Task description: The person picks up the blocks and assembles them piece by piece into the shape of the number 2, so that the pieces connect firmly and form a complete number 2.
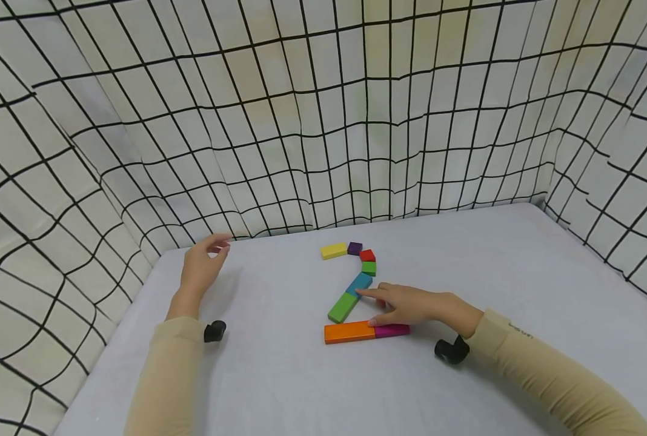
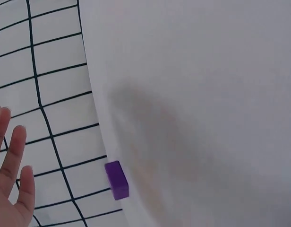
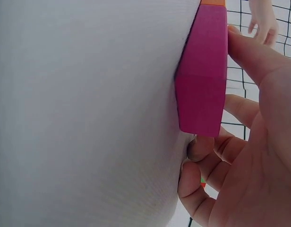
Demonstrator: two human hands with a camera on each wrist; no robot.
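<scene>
My right hand [image 1: 411, 304] reaches over a row of coloured blocks. Its index fingertip touches the blue block [image 1: 360, 281], beside the light green block [image 1: 343, 307]. The thumb tip lies at the joint between the orange block [image 1: 349, 332] and the magenta block [image 1: 393, 331], which lie end to end. In the right wrist view, the magenta block [image 3: 202, 75] shows beside the thumb, with the other fingers bent. My left hand [image 1: 200, 266] is at the left, fingers loosely bent, holding nothing. A purple block [image 2: 117, 180] appears near it in the left wrist view.
A yellow block [image 1: 334, 251], a dark purple block [image 1: 355, 248], a red block [image 1: 367, 255] and a small green block [image 1: 369, 268] curve along the far side. They lie on a white tabletop [image 1: 269, 375]. A white wall with black netting [image 1: 323, 121] surrounds the table's back and sides.
</scene>
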